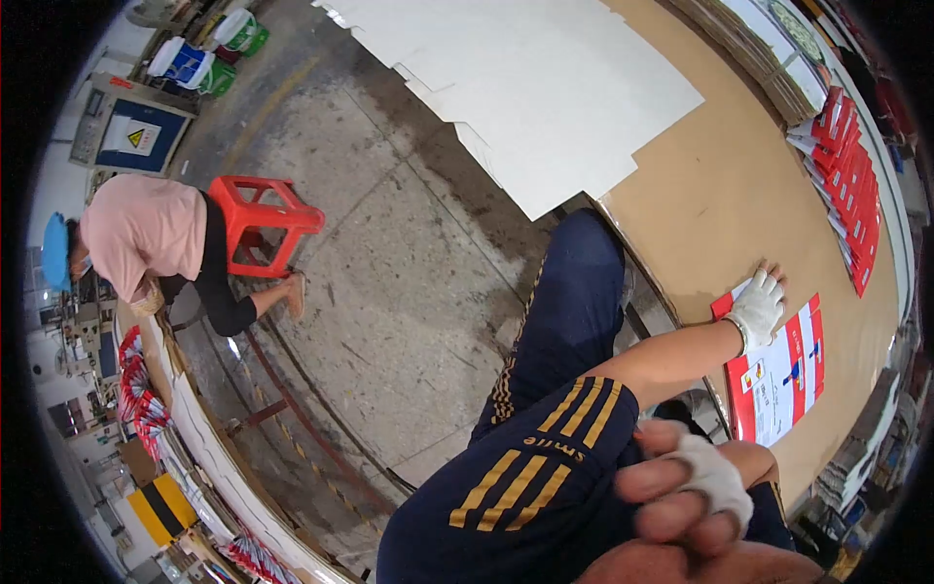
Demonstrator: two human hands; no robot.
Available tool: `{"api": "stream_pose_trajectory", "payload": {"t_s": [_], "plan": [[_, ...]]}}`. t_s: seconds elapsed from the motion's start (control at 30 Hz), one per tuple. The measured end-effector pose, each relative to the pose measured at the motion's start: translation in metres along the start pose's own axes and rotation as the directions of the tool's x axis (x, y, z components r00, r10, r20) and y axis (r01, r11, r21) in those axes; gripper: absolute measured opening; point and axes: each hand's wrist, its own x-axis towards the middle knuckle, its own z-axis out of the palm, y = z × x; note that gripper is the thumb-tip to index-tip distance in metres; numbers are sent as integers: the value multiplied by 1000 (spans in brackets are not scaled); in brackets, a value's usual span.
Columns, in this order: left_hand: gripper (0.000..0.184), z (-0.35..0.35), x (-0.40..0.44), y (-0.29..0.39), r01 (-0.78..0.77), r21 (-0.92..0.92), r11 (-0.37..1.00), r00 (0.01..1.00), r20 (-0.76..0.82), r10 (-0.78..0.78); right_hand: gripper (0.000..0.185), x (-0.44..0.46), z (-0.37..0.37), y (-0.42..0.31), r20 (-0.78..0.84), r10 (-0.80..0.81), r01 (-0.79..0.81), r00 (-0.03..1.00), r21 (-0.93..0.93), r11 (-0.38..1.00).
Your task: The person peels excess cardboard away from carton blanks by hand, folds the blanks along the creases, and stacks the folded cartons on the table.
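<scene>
My left hand, in a white fingerless glove, lies on red-and-white printed card on the brown cardboard table surface. Its fingers are stretched out, and it covers part of the print. A red corner of card shows beyond the wrist side. Close to the camera, my right hand is raised above the table edge, also gloved with bare fingertips. Its fingers are loosely bent and a little apart, with nothing visible in them. The hand hides part of my other forearm area and my clothing.
Red-and-white printed pieces lie fanned at the far right beside stacked cardboard. A large white sheet overhangs the table. Across the floor, a person bends over another bench near a red stool. Buckets stand behind.
</scene>
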Motion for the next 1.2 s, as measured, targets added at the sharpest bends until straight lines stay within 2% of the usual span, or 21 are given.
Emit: {"api": "stream_pose_trajectory", "payload": {"t_s": [0.07,0.13,0.23,0.33,0.47,0.5,0.53,0.57,0.6,0.67,0.7,0.73,0.83,0.93,1.0,1.1,1.2], "plan": [[68,-2,1,1,-8,-9,1000,1000,15,8,50,16,2,3,84,46,-55,995,105,993],[67,-3,-3,0,-3,-12,1000,1000,21,3,50,19,11,8,21,26,-27,999,38,999],[65,-4,-1,-2,-9,-8,1000,1000,4,9,55,34,9,25,72,-69,53,995,199,979],[64,-4,-2,-1,-14,-22,1000,1000,-2,14,54,39,0,25,194,-50,0,980,250,968],[63,-3,-2,-2,-8,-19,1000,1000,-14,8,56,28,1,38,226,-137,86,964,223,971],[63,-3,-2,-1,-8,-16,1000,1000,-19,8,56,30,2,34,212,-122,75,970,215,974],[63,-4,-2,-2,-9,-17,1000,1000,-13,8,54,29,9,30,109,-90,62,990,237,970],[63,-4,-2,-2,-9,-18,1000,1000,-7,9,53,28,16,27,5,-57,54,998,260,964],[63,-4,-2,-2,-10,-20,1000,1000,-1,10,51,22,36,21,-186,5,54,983,312,949],[63,-1,0,-1,-8,-29,1000,1000,-12,8,48,23,33,16,-158,82,-22,984,348,937],[63,0,0,-1,-7,-33,999,1000,-15,7,48,29,6,14,57,88,-102,994,317,943],[63,1,0,-2,-8,-29,1000,1000,-10,8,47,32,-8,13,267,98,-172,959,269,948],[63,-1,0,-1,-8,-23,1000,1000,1,8,42,34,0,7,164,143,-171,976,176,969],[64,-4,-2,-1,-4,-26,1000,1000,5,4,44,41,17,22,-34,-79,82,996,98,992],[64,-5,-4,-1,-4,-20,1000,1000,4,4,43,43,10,28,37,-109,106,993,69,992],[62,-6,-6,-2,-2,-17,1000,1000,-27,1,47,47,4,29,122,-76,71,990,38,997],[60,-6,-4,-2,5,-19,1000,1000,-21,-6,43,40,16,23,24,56,-55,998,-24,998]]}}
